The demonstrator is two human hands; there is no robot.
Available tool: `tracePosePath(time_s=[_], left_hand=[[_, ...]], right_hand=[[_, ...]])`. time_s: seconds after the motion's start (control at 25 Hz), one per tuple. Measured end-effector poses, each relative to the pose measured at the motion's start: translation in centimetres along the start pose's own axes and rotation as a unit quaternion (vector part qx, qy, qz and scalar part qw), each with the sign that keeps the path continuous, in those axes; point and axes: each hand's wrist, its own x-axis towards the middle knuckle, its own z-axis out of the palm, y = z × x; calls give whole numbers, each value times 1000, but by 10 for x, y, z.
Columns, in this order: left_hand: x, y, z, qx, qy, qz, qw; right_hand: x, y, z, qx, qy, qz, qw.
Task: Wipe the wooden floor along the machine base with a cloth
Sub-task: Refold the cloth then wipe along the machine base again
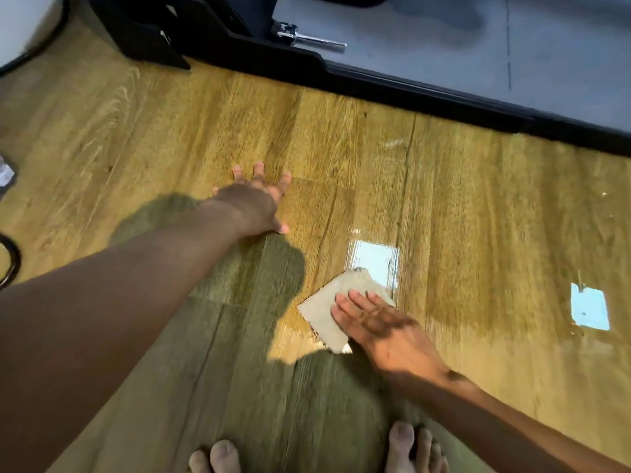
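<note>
A folded beige cloth [327,307] lies flat on the wooden floor [478,206]. My right hand [372,322] presses down on the cloth's right half with straight fingers. My left hand [254,201] rests flat on the bare floor farther left and nearer the machine, fingers spread. The black machine base [392,85] runs diagonally across the top of the view, well beyond both hands. The floor to the right of the cloth looks wet and glossy, with bright window reflections.
A chrome lever [309,37] sits on the grey machine deck [512,46] behind the base edge. A dark cable [10,264] curls at the left edge. My bare toes [409,448] show at the bottom. My shadow darkens the floor below the hands.
</note>
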Motion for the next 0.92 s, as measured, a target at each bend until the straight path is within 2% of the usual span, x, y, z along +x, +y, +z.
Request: tracePosePath(time_s=[0.08,0.16,0.24,0.36,0.48,0.6,0.72,0.8,0.92], left_hand=[[0,0,-1,0,-1,1,1000],[-2,3,-1,11,-1,5,1000],[-4,5,-3,11,4,1,1000],[-4,13,-8,-8,-10,-3,1000],[1,46,-10,-13,-31,36,999],[2,74,-12,24,-41,39,998],[-2,87,-17,64,-47,35,996],[1,88,-19,86,-50,41,994],[8,88,-20,105,-65,35,992]], right_hand=[[19,17,-14,-20,20,3,1000],[50,37,-35,-14,-6,95,995],[65,43,-39,10,-17,146,989],[27,15,-19,0,-1,103,995],[-36,-12,14,-12,-1,41,999],[-43,-6,20,-22,11,11,1000],[-37,14,20,-51,6,-54,997],[-32,39,13,-47,9,-42,998],[3,104,-10,-17,33,66,997]])
